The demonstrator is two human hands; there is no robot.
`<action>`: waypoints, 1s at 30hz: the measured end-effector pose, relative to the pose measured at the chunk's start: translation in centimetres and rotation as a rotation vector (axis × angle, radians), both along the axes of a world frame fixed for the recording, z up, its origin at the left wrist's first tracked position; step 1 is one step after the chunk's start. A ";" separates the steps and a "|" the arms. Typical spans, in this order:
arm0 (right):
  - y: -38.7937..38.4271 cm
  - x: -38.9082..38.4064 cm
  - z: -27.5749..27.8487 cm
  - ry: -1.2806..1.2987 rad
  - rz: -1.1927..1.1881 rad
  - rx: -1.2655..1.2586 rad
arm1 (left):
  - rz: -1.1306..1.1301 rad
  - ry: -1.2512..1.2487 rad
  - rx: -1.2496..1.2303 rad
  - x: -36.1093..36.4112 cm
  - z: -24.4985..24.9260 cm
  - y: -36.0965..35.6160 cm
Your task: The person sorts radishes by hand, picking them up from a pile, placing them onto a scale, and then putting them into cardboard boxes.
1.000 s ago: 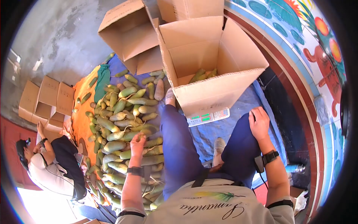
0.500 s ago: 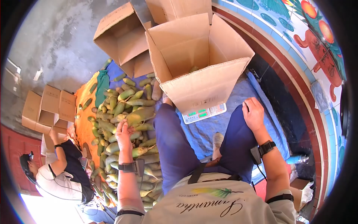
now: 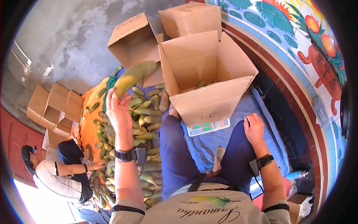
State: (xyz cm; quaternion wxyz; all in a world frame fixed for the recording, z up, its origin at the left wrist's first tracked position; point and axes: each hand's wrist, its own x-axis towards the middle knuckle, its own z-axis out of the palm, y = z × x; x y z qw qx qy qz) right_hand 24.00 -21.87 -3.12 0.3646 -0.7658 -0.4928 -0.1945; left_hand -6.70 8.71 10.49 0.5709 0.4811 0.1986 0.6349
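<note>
A large green radish is held up by my left hand, its fingers at the lower end, to the left of an open cardboard box. That box stands on a white digital scale, and part of a green radish shows inside it. My right hand rests on my right knee with its fingers curled; whether it holds anything is hidden. Below my left hand lies a pile of green radishes.
Cardboard boxes stand behind and at the left. A co-worker sits at the left, one hand over the pile. Blue sheeting covers the floor; a blue bottle lies at the right.
My left hand has risen from the pile with the large radish, now beside the box. The co-worker's arm has swung from the boxes towards the pile. The view has shifted slightly.
</note>
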 end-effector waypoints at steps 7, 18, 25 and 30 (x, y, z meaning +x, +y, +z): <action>-0.2 0.2 -0.3 -0.018 -0.013 0.006 | -0.305 0.131 -0.019 8.0 1.5 0.0; -0.3 0.1 -0.3 -0.008 -0.039 0.019 | -0.465 0.625 -0.094 18.0 0.1 -1.3; -0.3 0.2 -0.6 0.030 -0.018 0.009 | -0.478 0.764 -0.079 19.2 -0.9 -1.3; -0.3 0.2 -0.8 0.038 -0.017 0.007 | -0.497 0.807 -0.068 19.1 -1.3 -1.0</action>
